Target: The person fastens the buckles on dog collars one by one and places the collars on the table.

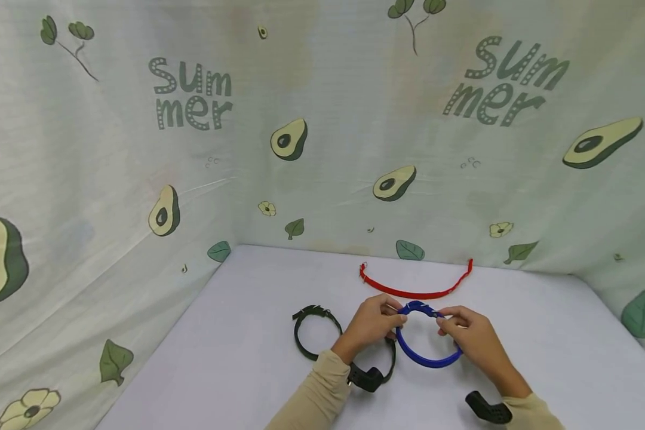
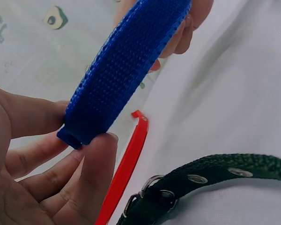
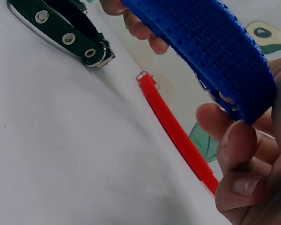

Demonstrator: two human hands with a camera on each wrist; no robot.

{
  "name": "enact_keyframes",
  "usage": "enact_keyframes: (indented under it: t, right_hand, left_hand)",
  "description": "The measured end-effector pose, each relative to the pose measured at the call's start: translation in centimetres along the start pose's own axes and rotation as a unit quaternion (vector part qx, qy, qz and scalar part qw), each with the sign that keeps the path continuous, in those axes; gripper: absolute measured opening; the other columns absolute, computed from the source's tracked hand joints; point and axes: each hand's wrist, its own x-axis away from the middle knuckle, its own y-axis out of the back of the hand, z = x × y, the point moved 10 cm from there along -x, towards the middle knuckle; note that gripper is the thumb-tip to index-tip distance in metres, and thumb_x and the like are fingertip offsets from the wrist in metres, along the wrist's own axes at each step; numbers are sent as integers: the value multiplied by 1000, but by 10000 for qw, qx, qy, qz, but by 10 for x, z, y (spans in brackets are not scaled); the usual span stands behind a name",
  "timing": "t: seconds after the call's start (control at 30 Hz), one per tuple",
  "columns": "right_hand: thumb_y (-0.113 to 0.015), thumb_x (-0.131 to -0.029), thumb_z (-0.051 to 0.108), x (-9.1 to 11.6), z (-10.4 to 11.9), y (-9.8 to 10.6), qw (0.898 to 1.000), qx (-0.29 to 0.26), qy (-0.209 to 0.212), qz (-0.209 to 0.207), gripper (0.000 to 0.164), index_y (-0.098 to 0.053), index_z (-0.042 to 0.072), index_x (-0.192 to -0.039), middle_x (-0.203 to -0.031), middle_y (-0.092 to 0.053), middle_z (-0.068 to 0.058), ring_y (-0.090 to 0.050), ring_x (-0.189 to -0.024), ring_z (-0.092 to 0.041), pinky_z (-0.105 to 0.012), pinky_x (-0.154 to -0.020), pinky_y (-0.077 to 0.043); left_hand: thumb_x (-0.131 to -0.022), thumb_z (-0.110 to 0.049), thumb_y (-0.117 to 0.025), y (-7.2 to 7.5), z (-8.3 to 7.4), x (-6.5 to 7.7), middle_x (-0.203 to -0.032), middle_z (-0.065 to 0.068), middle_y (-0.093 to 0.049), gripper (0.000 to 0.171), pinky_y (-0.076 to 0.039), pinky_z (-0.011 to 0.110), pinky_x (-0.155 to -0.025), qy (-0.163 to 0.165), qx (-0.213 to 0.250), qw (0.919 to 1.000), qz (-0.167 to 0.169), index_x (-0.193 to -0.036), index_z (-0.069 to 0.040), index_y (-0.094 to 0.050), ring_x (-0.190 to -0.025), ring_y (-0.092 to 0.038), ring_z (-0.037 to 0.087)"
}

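Left hand [image 1: 373,323] and right hand [image 1: 471,335] pinch the blue collar [image 1: 429,362].
Woven, it looks light, pliable and grippy; pinching its flat faces should work.

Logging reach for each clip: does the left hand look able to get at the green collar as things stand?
Probably yes, once free: the green collar lies close beside the left hand with nothing visible between, but that hand is pinching the blue collar.

The left hand [image 2: 49,176] pinches a blue woven band [image 2: 126,70], apparently also held by the partly hidden right hand [image 2: 183,41], near a red strap [image 2: 130,161] and green collar [image 2: 220,171].
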Motion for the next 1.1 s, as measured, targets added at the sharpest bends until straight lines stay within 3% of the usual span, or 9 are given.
enact_keyframes:
  t: [0.3, 0.57, 0.8, 0.9, 1.0, 1.1]
  right_hand:
    - [-71, -95, 31, 2, -10, -5, 9987, 427, 52, 285, 35, -68, 4, -116, -80, -69, 1, -54, -73, -15, -26, -62, -40]
    - [-71, -94, 34, 5, -16, -6, 9970, 685, -19, 358, 37, -69, 2, -114, -79, -67, 2, -53, -72, -16, -28, -60, -40]
    - [-68, -96, 35, 7, -28, 0, 9980, 40, -435, 461, 40, -68, 0, -117, -83, -68, -4, -54, -64, -19, -29, -53, -45]
    - [-68, -97, 33, 9, -33, 3, 9972, -245, -523, 465, 40, -68, -1, -117, -84, -67, -6, -55, -60, -21, -30, -50, -47]
    - [-70, -95, 34, 10, -40, 2, 9971, -241, -547, 471, 40, -69, -1, -115, -84, -67, -5, -54, -58, -20, -29, -50, -47]
    - [-71, -94, 33, 9, -41, 4, 9980, 140, -524, 320, 37, -72, 1, -113, -83, -66, -5, -55, -56, -19, -29, -50, -46]
  left_hand:
    - [-88, -13, -79, -4, 6, 1, -87, -4, -64, 17, -56, 28, -59, 13, -378, 9993, -70, -99, -12, -66, -63, -65, 13]
    - [-88, -12, -78, -7, 7, 3, -87, -5, -64, 17, -56, 25, -58, -191, -587, 9980, -99, -100, -9, -67, -63, -64, 10]
    - [-89, -11, -77, -4, 0, 0, -87, -5, -65, 15, -54, 24, -56, -626, -446, 9960, -456, -100, -8, -69, -60, -63, 8]
    - [-89, -12, -77, -5, 0, -2, -86, -6, -65, 15, -54, 23, -56, -616, -511, 9958, -447, -101, -8, -69, -59, -63, 8]
    - [-89, -13, -77, -8, 3, -2, -86, -6, -64, 16, -53, 23, -56, -480, -708, 9957, -358, -101, -9, -68, -59, -63, 8]
    - [-89, -15, -77, -12, 4, -2, -86, -7, -64, 16, -52, 22, -58, -425, -946, 9943, -246, -102, -10, -69, -61, -62, 7]
